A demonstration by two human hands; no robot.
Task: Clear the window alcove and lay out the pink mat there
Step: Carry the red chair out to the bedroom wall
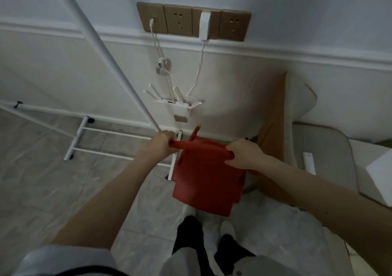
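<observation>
Left hand [162, 141], right hand [244, 153] clenched on red chair [203, 182] backrest; legs could snag white rack [175, 159] alongside.

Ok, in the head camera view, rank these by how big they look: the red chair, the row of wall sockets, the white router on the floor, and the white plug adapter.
Largest to smallest as they appear:
1. red chair, though it is nearest the camera
2. row of wall sockets
3. white router
4. white plug adapter
</observation>
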